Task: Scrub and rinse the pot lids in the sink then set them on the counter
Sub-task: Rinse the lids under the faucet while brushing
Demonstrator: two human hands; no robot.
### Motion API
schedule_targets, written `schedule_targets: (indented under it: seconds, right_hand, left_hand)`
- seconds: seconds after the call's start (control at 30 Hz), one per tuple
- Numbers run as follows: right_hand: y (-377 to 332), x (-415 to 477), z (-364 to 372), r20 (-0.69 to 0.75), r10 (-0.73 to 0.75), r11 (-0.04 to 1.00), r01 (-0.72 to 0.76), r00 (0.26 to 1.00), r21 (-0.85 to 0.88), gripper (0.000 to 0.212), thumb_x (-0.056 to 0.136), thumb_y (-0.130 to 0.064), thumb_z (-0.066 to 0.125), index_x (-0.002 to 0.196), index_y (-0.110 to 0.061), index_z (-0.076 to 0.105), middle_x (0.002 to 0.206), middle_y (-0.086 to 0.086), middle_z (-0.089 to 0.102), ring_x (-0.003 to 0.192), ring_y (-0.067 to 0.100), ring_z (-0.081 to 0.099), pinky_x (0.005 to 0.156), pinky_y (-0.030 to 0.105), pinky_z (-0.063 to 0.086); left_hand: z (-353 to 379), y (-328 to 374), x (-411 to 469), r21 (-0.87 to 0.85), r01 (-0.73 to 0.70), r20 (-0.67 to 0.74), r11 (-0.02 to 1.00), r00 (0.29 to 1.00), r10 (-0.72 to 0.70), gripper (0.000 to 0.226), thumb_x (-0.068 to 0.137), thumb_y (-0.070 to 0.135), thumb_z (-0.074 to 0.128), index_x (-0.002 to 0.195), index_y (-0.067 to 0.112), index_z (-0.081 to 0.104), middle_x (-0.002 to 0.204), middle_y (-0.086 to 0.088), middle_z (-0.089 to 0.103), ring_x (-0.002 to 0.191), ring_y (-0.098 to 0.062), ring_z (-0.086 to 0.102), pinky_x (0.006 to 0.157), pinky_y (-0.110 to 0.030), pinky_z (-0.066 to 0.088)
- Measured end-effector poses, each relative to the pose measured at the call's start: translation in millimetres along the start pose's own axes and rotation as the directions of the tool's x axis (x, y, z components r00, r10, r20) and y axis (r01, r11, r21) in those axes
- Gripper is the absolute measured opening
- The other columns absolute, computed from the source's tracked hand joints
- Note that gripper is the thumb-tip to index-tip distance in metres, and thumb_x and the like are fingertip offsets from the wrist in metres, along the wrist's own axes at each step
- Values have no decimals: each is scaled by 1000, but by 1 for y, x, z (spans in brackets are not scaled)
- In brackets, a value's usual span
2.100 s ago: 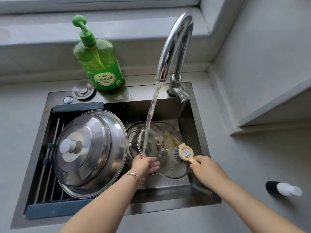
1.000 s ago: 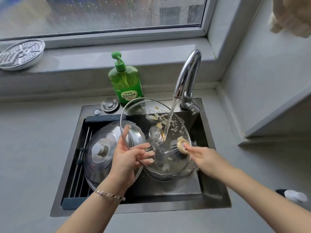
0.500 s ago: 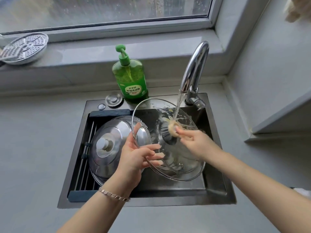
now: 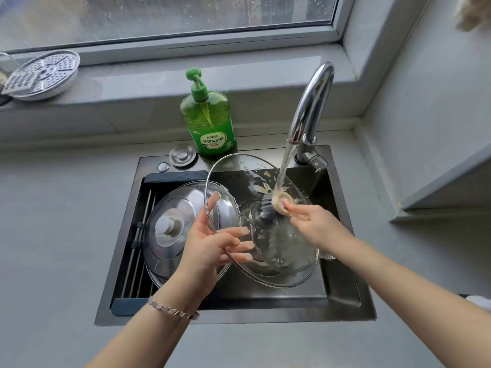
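Glass, round and food-smeared, the transparent lid [image 4: 287, 261] tilts over the dark metal sink [image 4: 239, 314] under running water, its thin rim pinched by the left hand [image 4: 212, 243], while the right hand [image 4: 313, 221] grips a bristled brush [image 4: 276, 205] against it, beside a domed steel lid [image 4: 170, 227].

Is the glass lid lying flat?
No, the left hand holds the glass lid tilted under the stream while the right hand holds the brush against it.

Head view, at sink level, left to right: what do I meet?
In order: steel lid → left hand → scrub brush → right hand. The glass lid spans both hands, so it is left out.
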State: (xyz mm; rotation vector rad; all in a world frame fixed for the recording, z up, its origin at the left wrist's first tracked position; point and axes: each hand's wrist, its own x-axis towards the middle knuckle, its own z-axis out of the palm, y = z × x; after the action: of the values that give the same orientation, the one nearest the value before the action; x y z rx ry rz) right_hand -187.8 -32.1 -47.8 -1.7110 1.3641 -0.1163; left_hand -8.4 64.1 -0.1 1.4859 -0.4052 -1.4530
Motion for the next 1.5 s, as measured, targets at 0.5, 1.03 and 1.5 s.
schedule_targets:
  seconds: [0.5, 1.03, 1.5]
  right_hand:
    - [-13, 51, 4, -148, 82, 994, -68, 986, 91, 36, 97, -30, 39, 131, -33, 52, 107, 1, 63, 80, 19, 54, 70, 31, 43]
    - [15, 39, 5, -138, 116, 993, -119, 984, -11, 42, 97, -26, 41, 137, -37, 40, 129, 5, 57, 110, 27, 55, 83, 32, 42]
    - [-2, -74, -35, 20, -20, 1000, 20, 1000, -5, 54, 44, -65, 72, 83, -30, 59, 79, -12, 67, 73, -1, 62, 63, 13, 45]
  left_hand:
    - [-4, -2, 1, 119, 15, 36, 993, 999, -20, 91, 76, -29, 36, 136, 40, 36, 100, -36, 59, 68, -36, 62, 48, -32, 55]
    - [-5, 7, 4, 29, -20, -12, 999, 1000, 21, 88, 77, -30, 33, 132, 39, 38, 86, -30, 60, 55, -32, 61, 40, -29, 52]
    - [37, 10, 27, 0, 318, -42, 948, 947, -318, 34, 80, -17, 33, 105, 5, 35, 100, -41, 59, 63, -40, 64, 42, -37, 56]
